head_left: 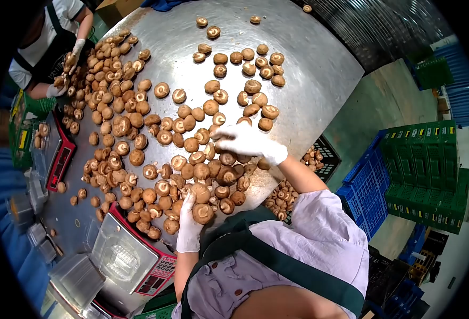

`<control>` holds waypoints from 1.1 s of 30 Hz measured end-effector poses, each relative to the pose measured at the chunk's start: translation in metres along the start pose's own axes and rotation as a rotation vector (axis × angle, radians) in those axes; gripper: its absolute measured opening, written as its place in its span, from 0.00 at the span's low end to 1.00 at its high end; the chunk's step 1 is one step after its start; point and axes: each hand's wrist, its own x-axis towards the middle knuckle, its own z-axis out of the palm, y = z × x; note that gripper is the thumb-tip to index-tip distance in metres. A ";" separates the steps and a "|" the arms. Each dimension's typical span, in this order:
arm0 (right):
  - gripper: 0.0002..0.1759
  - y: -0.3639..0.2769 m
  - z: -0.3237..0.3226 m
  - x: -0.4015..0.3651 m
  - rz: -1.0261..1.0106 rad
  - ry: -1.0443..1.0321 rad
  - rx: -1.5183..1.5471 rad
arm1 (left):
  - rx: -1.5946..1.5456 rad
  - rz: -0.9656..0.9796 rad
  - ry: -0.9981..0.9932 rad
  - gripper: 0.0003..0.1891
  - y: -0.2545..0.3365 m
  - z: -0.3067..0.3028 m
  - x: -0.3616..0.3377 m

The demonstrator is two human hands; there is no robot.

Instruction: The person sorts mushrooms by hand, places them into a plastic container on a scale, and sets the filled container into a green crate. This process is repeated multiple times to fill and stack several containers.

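At 6 o'clock of the steel table (319,69), the left hand (188,226) held a mushroom (202,213), fingers curled round it. The right hand (248,141) lay on the pile (155,159), fingers extended. Most mushrooms lay loose, so work looked early. A scale (131,255) crowded 7 o'clock. Bare steel lay toward 1, with the table edge near at 3.

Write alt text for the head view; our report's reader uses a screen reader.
A person's left hand, in a white glove, grips a mushroom at the near edge of a steel table heaped with brown mushrooms; the gloved right hand rests spread on them. A scale stands nearby, and another person handles mushrooms opposite.
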 end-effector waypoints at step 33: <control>0.15 0.055 0.003 0.096 -0.290 0.224 -0.601 | -0.177 0.018 -0.216 0.21 0.007 0.000 0.006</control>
